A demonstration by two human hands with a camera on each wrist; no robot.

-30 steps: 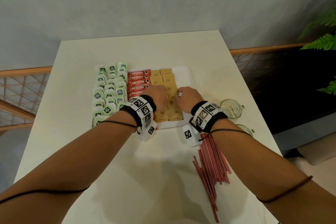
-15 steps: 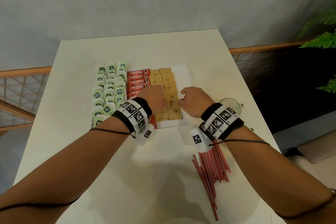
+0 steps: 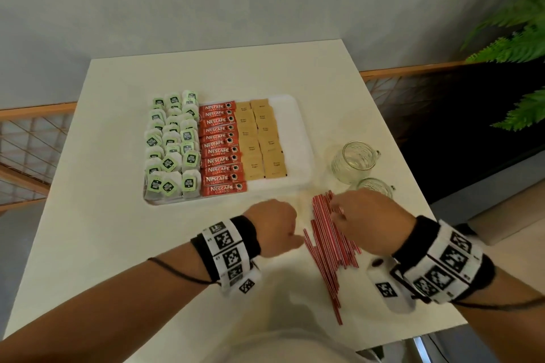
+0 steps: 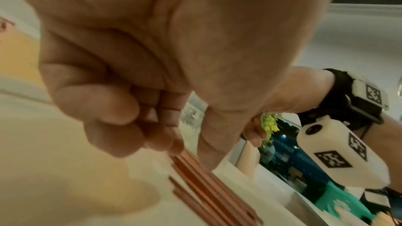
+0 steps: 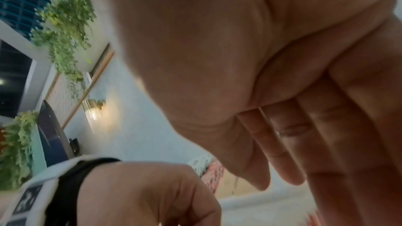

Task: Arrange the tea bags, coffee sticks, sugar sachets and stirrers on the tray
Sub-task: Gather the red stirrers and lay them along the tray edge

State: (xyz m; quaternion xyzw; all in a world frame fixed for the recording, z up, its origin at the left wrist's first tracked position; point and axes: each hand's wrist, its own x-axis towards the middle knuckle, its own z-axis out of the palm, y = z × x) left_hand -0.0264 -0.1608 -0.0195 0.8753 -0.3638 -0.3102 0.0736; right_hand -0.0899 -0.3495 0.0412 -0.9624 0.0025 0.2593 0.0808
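White tray (image 3: 305, 153), far centre of table (image 3: 118, 244): tea bags (image 3: 171, 144) left; coffee sticks (image 3: 221, 147) middle; sugar sachets (image 3: 261, 141) right; left hand (image 3: 275, 225), fingers curled, empty, beside stirrers (image 3: 327, 244) loose on table near tray; right hand (image 3: 371, 219) over them, grip undeterminable; glass cups (image 3: 352, 162) right.

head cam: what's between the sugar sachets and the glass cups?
In the head view, only a bare white strip of the tray, then bare table, separates the sugar sachets from the glass cups. No stirrers there.
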